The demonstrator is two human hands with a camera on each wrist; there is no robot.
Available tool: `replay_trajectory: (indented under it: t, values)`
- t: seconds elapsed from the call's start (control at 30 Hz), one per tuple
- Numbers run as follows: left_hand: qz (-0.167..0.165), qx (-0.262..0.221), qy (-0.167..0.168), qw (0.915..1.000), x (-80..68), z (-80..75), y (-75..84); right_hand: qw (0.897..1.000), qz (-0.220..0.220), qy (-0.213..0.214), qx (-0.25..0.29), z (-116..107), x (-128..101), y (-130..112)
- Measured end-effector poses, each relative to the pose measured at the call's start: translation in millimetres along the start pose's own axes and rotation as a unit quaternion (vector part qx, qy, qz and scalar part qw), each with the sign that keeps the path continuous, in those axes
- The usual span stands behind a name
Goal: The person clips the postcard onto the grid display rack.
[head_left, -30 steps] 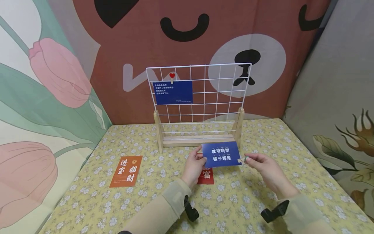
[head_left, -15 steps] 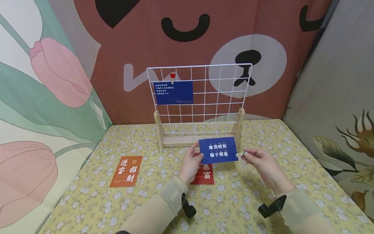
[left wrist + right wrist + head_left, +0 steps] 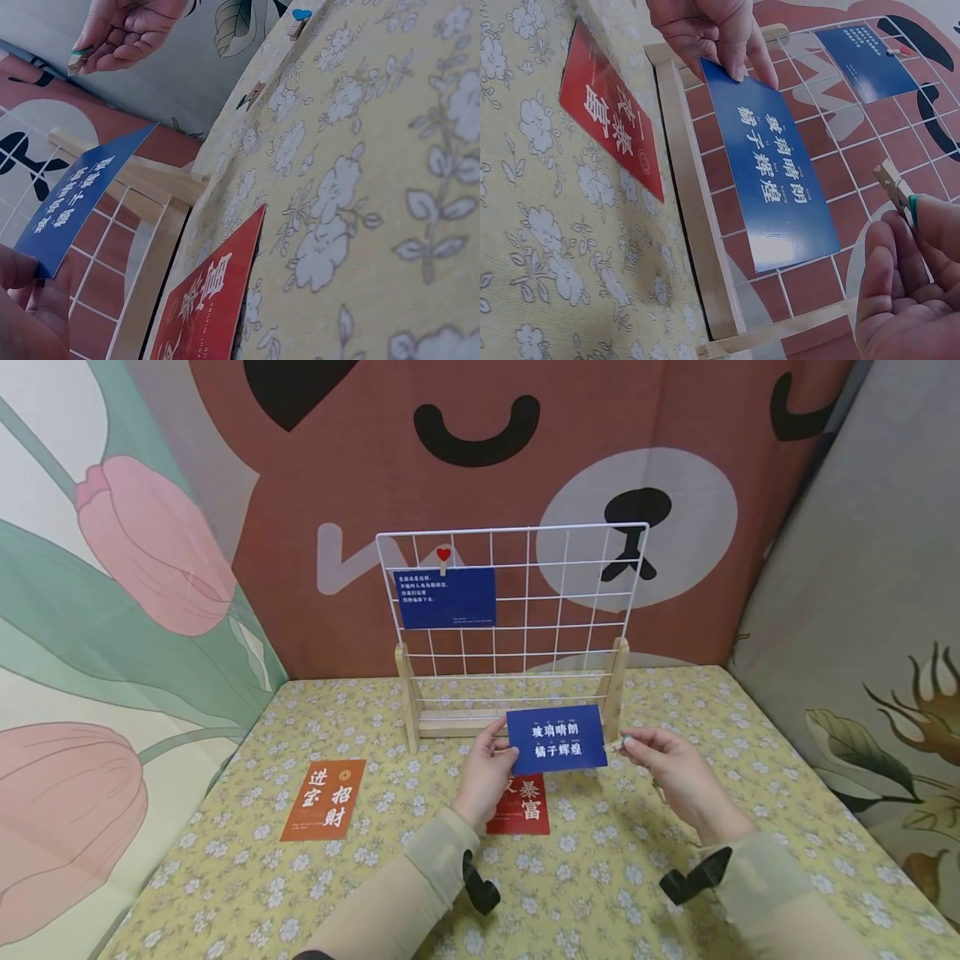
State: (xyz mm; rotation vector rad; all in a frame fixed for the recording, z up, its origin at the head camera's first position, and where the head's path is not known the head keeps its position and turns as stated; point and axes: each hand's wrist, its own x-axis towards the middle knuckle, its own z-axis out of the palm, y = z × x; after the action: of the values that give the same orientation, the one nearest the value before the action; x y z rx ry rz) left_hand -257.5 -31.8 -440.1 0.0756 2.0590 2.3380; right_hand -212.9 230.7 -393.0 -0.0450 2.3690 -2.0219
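My left hand pinches a blue card with white characters by its left edge, thumb in front. The card is raised off the table before the wire rack, its printed face toward me. My right hand pinches a small wooden clothespin with a green decoration. In the right wrist view the clothespin's tip stands apart from the card. The white grid rack has wooden legs. Another blue card hangs at its upper left, under a clothespin with a red heart.
A red card lies on the flowered cloth, partly hidden below the held card. Left of it lies an orange card. In the left wrist view, a blue-heart clothespin and a green-tipped clothespin lie on the cloth.
Both hands have moved up and slightly left, toward the rack, with the blue card and clothespin. More of the red card shows. The clothespin, earlier overlapping the card's right edge, now sits just off it.
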Motion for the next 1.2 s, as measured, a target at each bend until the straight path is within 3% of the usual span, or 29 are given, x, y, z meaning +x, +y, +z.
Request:
replay_trajectory:
  t: [0.5, 0.9, 1.07, 1.2]
  values:
    - [-0.001, 0.018, 0.002, 0.9998, 5.2, -3.5, 6.6, 0.999, -0.037, -0.025, -0.014, -4.7, 13.1, -7.1]
    - [0.06, 0.07, 0.007, 0.9957, 17.4, -6.7, 19.1, 0.998, -0.041, -0.021, -0.031, -8.1, 25.6, -27.8]
    - [0.055, 0.057, 0.005, 0.9969, 24.7, -5.6, 30.0, 0.997, -0.056, -0.013, -0.056, -8.6, 32.9, -41.2]
    - [0.071, 0.056, 0.003, 0.9959, 32.7, -6.2, 41.5, 0.994, -0.069, -0.001, -0.086, -9.4, 39.4, -57.3]
